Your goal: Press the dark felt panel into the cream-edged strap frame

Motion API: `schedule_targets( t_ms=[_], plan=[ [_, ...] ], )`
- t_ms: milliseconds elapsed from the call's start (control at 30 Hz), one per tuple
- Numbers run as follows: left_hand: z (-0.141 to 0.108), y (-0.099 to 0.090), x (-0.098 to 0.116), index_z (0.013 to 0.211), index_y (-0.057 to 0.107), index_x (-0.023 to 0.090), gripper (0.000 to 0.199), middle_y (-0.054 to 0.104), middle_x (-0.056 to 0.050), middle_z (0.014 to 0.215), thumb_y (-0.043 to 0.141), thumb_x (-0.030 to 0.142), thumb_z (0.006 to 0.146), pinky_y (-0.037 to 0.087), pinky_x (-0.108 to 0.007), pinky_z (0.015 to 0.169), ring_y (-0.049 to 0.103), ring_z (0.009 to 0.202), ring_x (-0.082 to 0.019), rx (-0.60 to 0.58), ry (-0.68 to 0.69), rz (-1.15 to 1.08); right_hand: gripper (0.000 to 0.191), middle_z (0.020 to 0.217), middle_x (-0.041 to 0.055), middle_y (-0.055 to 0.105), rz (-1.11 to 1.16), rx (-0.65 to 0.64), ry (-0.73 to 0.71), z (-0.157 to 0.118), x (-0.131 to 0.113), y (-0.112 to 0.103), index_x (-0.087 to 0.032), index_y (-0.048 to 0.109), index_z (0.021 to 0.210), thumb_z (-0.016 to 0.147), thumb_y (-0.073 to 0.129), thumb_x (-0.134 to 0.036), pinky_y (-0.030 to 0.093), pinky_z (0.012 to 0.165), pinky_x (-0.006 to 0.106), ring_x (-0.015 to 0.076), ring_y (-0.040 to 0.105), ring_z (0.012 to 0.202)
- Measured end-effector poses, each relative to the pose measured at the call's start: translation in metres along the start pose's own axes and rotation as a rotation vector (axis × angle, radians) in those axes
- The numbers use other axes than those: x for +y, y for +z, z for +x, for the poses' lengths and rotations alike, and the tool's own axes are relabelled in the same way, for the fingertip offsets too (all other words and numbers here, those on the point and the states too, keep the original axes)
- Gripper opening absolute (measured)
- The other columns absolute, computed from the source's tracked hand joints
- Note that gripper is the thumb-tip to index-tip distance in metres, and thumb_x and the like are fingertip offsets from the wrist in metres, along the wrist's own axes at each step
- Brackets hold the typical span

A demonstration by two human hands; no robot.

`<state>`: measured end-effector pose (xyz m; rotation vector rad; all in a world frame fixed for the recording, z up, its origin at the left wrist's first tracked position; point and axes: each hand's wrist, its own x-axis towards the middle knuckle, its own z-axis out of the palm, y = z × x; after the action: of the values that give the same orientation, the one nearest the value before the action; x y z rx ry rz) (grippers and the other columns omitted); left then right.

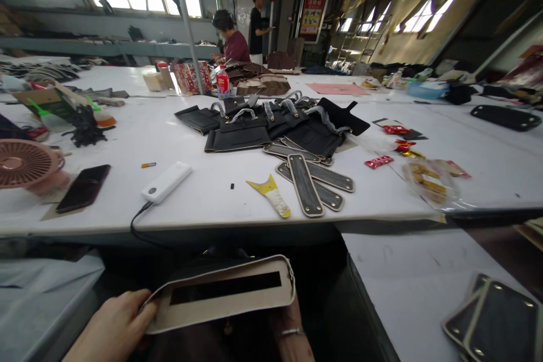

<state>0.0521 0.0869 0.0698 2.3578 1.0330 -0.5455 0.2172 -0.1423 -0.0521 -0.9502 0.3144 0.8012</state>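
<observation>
My left hand [123, 317] is closed on the left corner of an unfinished black handbag, thumb on its beige rim [229, 308]. The beige face is turned toward me and has a long dark rectangle in its middle. My right hand [291, 317] is at the right end, its wrist wearing a bracelet; its fingers are hidden behind the rim. On the table beyond lie oblong black bag bases [305, 186] with pale edges and metal studs. Beside them is a yellow-and-white forked tool [271, 195]. Black handbags [237, 134] with wrapped handles are heaped farther back.
The white table's front edge [85, 229] runs just beyond the handbag. Upon it are a power bank [167, 182] with a cable hanging down, a phone [83, 188], a pink fan [31, 164] and packaged snacks [430, 180]. More studded panels [500, 319] lie at lower right. Two people are at the back.
</observation>
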Motion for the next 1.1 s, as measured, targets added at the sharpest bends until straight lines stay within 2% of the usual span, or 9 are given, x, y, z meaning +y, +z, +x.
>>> schedule_targets(
  t_ms=[167, 267, 367, 500, 767, 867, 933, 1033, 1100],
  plan=[
    [0.008, -0.008, 0.010, 0.059, 0.052, 0.021, 0.033, 0.066, -0.010, 0.064, 0.030, 0.035, 0.081, 0.044, -0.031, 0.052, 0.065, 0.054, -0.024, -0.069, -0.008, -0.063, 0.054, 0.081, 0.0061, 0.073, 0.011, -0.012, 0.008, 0.004, -0.004, -0.002, -0.022, 0.072, 0.081, 0.065, 0.065, -0.073, 0.054, 0.073, 0.037, 0.0282, 0.067, 0.086],
    [0.009, -0.008, 0.010, 0.059, 0.051, 0.021, 0.032, 0.065, -0.009, 0.063, 0.032, 0.036, 0.081, 0.041, -0.028, 0.044, 0.064, 0.049, -0.022, -0.092, -0.035, -0.169, 0.052, 0.083, 0.0064, 0.073, 0.014, -0.025, 0.023, 0.007, -0.005, -0.002, -0.021, 0.071, 0.078, 0.066, 0.066, -0.071, 0.054, 0.071, 0.036, 0.0290, 0.067, 0.089],
    [0.006, -0.006, 0.009, 0.058, 0.049, 0.021, 0.032, 0.063, -0.007, 0.059, 0.032, 0.036, 0.081, 0.038, -0.025, 0.041, 0.062, 0.045, -0.020, -0.089, -0.054, -0.224, 0.052, 0.085, 0.0067, 0.074, 0.019, -0.037, 0.036, 0.004, -0.005, -0.002, -0.021, 0.071, 0.080, 0.068, 0.065, -0.071, 0.054, 0.070, 0.037, 0.0294, 0.067, 0.089],
    [0.005, -0.004, 0.008, 0.056, 0.047, 0.021, 0.035, 0.059, -0.006, 0.052, 0.030, 0.036, 0.083, 0.036, -0.024, 0.039, 0.059, 0.040, -0.019, -0.140, -0.049, -0.283, 0.054, 0.091, 0.0068, 0.074, 0.007, -0.060, 0.019, -0.002, -0.004, -0.002, -0.021, 0.071, 0.085, 0.069, 0.063, -0.072, 0.053, 0.069, 0.036, 0.0280, 0.067, 0.088],
    [0.005, 0.002, -0.003, 0.063, 0.050, 0.021, 0.036, 0.063, -0.006, 0.056, 0.032, 0.044, 0.084, 0.037, -0.026, 0.039, 0.061, 0.043, -0.021, -0.168, 0.012, -0.289, 0.056, 0.085, 0.0025, 0.073, -0.083, -0.016, -0.059, 0.000, -0.006, -0.004, -0.024, 0.067, 0.080, 0.067, 0.059, -0.078, 0.053, 0.066, 0.032, 0.0253, 0.066, 0.082],
    [-0.003, 0.006, -0.003, 0.064, 0.053, 0.021, 0.040, 0.065, -0.006, 0.061, 0.028, 0.043, 0.087, 0.042, -0.027, 0.050, 0.064, 0.051, -0.021, -0.081, 0.023, -0.172, 0.059, 0.086, 0.0044, 0.073, -0.123, 0.008, -0.057, -0.002, -0.008, -0.002, -0.023, 0.067, 0.075, 0.065, 0.059, -0.080, 0.053, 0.067, 0.032, 0.0262, 0.066, 0.084],
    [-0.009, 0.009, -0.002, 0.062, 0.055, 0.022, 0.044, 0.066, -0.007, 0.061, 0.028, 0.044, 0.089, 0.041, -0.028, 0.057, 0.066, 0.059, -0.023, 0.002, 0.019, -0.040, 0.062, 0.084, 0.0068, 0.073, -0.147, 0.020, -0.036, -0.009, -0.011, -0.001, -0.021, 0.069, 0.075, 0.066, 0.057, -0.081, 0.053, 0.068, 0.033, 0.0278, 0.066, 0.086],
    [-0.018, 0.010, 0.003, 0.058, 0.054, 0.022, 0.048, 0.065, -0.006, 0.060, 0.034, 0.054, 0.088, 0.037, -0.028, 0.058, 0.066, 0.066, -0.025, 0.085, -0.025, 0.023, 0.069, 0.085, 0.0078, 0.073, -0.259, 0.040, -0.004, -0.028, -0.024, -0.003, -0.018, 0.072, 0.088, 0.071, 0.051, -0.082, 0.052, 0.073, 0.034, 0.0293, 0.065, 0.092],
    [-0.024, 0.010, 0.008, 0.057, 0.053, 0.022, 0.049, 0.066, -0.006, 0.061, 0.035, 0.055, 0.089, 0.036, -0.027, 0.058, 0.066, 0.068, -0.024, 0.126, -0.031, -0.019, 0.074, 0.088, 0.0083, 0.072, -0.449, 0.045, -0.030, -0.042, -0.040, -0.008, -0.018, 0.072, 0.094, 0.072, 0.047, -0.084, 0.051, 0.077, 0.034, 0.0303, 0.063, 0.096]
  ],
)
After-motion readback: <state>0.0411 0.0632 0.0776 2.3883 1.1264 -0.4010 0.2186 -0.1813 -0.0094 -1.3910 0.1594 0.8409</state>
